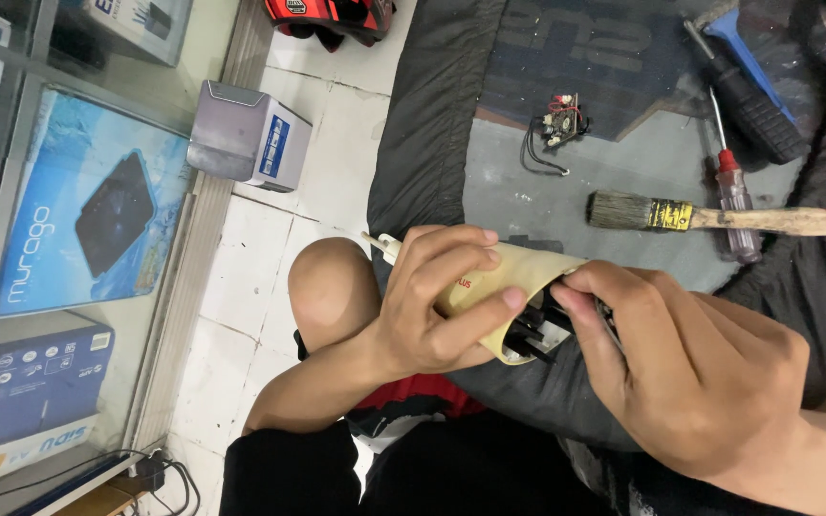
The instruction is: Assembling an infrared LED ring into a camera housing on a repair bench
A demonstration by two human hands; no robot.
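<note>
Glass-fronted shelving [11, 191] is standing at the far left, showing blue product boxes [88, 205] behind its pane. Just beside it, a small grey box [246, 134] is resting on the white tiled floor [270, 248].

Your left hand [432, 306] is wrapping closed around a cream plastic casing [518, 272], fingers over the top and thumb pressing its lower edge. The casing is being held above your lap, near your bent knee [327, 282], and its narrow white tip is poking out past your knuckles toward the left.

Your right hand [690, 368] is closing its fingertips on the dark inner parts [537, 330] showing at the casing's open end. How tightly it is pinching them cannot be told, since the fingers are hiding the contact.

Judged from this grip, you are working the innards at the casing's mouth. The next move is likely calling for a steady left hold and a straight, gentle motion along the casing's axis, so that nothing snags.

Farther right, on the dark mat [566, 182], a small circuit board with wires [556, 124] is lying apart. A paintbrush with a red-tipped handle [719, 218] is lying near a red-handled screwdriver [730, 186]. A larger black-gripped tool [752, 100] is lying beyond them.
</note>
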